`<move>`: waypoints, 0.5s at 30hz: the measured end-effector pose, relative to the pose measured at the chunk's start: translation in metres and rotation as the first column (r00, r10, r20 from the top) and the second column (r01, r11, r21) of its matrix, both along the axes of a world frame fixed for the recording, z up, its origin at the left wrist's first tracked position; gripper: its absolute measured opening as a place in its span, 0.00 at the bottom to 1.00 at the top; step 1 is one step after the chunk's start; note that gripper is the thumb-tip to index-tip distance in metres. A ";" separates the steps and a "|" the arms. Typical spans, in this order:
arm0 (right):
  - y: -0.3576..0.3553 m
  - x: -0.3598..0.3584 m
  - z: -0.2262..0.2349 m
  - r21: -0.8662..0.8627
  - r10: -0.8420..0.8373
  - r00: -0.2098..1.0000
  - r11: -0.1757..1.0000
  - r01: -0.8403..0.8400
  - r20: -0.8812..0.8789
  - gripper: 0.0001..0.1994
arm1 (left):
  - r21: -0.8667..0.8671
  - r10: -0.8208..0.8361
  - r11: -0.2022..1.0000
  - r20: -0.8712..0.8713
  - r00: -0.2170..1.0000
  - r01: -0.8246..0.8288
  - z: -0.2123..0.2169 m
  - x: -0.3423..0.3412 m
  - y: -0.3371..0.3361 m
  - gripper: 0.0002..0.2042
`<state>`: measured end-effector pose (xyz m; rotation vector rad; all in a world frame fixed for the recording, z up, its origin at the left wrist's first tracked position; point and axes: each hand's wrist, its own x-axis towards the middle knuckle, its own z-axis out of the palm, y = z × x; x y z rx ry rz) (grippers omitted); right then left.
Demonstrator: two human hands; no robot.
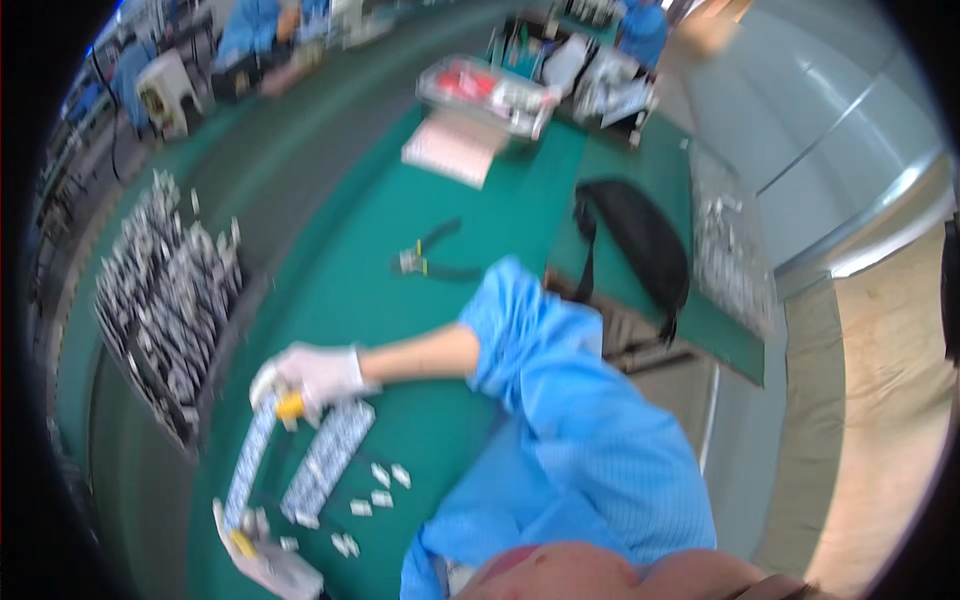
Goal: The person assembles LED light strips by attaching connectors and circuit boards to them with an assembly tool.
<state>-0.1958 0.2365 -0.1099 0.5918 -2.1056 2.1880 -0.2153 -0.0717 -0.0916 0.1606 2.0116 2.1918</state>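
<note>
My right hand [312, 376], in a white glove with a blue sleeve behind it, reaches across the green mat [440, 420] and is shut on a small yellow piece [290, 405]. It rests at the top of two long rows of small silvery-white parts [328, 462], laid side by side. Several loose white parts [378, 492] lie just beside the rows. At the lower left edge a blurred white shape with a yellow bit looks like my gloved left hand [268, 565]; its grip is unclear.
A dark tray [200, 400] packed with metal parts sits at the left. Black-handled pliers [428, 258], a black bag [640, 240], a pink sheet [455, 148], a clear box [490, 90] and a bag of parts [735, 250] lie farther off. People in blue [250, 30] work behind.
</note>
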 end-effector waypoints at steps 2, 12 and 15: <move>0.011 0.011 0.006 -0.069 0.018 0.975 0.998 -0.003 0.223 0.19 | -0.087 -0.005 0.996 0.182 0.983 0.021 -0.057 -0.047 -0.033 0.30; 0.016 0.004 0.023 -0.126 0.066 0.947 0.992 -0.027 0.315 0.20 | -0.088 0.053 0.994 -0.058 0.997 -0.058 0.011 0.009 0.031 0.29; 0.011 -0.001 0.018 -0.202 0.141 0.925 0.977 -0.072 0.354 0.19 | -0.011 0.082 0.996 -0.144 0.986 -0.084 0.033 0.017 0.042 0.23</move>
